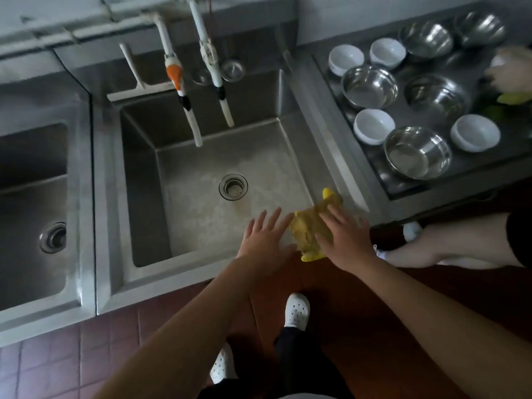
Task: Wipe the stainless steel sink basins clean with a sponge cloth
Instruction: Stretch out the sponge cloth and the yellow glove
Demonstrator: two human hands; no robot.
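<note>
Sponge cloth (312, 226) is pressed flat under the right hand (344, 237) at the middle basin's (201, 203) lower-right corner. Left hand (266, 240) is spread open, nothing held. Bunched cloth could slip from straight fingers, leaving the corner unwiped.

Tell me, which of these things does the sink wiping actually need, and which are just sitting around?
Part of the job:
yellow sponge cloth, under the right hand
left hand, open beside it
middle basin with its drain
left basin

Just lying about:
steel bowls and white bowls on the counter
squeegee on the back ledge
another person's hand, far right
</note>
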